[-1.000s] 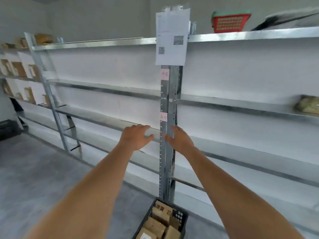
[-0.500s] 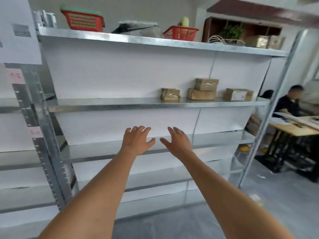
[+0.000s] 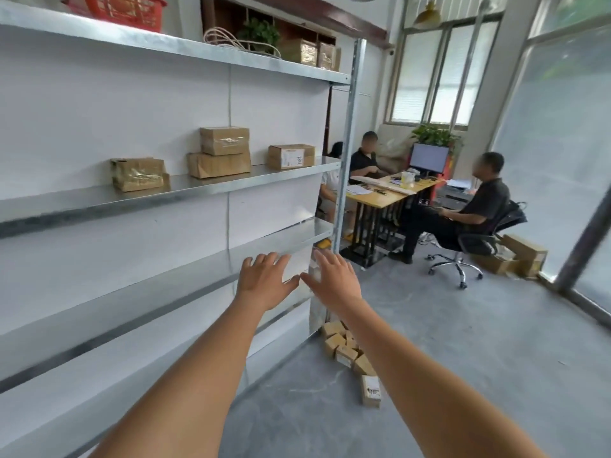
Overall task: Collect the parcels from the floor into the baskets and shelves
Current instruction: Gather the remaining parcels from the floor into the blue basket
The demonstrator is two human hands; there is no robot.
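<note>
1. Parcels (image 3: 347,350) lie in a loose heap on the floor (image 3: 463,342) at the foot of the shelving's end post (image 3: 347,153), with one labelled box (image 3: 371,390) nearest, a little apart from the rest. Half a second ago this heap was out of sight; the view has swung right.
2. The left hand (image 3: 264,282) and right hand (image 3: 334,280) stay stretched forward, palms down, fingers (image 3: 264,261) straight and spread, holding nothing. The thumbs nearly meet, as they did before.
3. Behind the hands runs the shelf unit (image 3: 165,193), now seen at a slant rather than head-on.
4. Its middle shelf carries four brown boxes: a taped box (image 3: 137,173) to the left, a stacked pair (image 3: 221,153) in the middle and a box with a white label (image 3: 291,156) near the end. They sit as they sat earlier.
5. On the top shelf stand a red basket (image 3: 125,9), a coil of cord (image 3: 228,39) and two more boxes (image 3: 310,52).
6. Farther off, people sit round a worktop (image 3: 390,193) with a monitor (image 3: 429,157). One sits on a swivel chair (image 3: 476,242). Cardboard boxes (image 3: 515,256) lie on the floor behind that chair.
</note>
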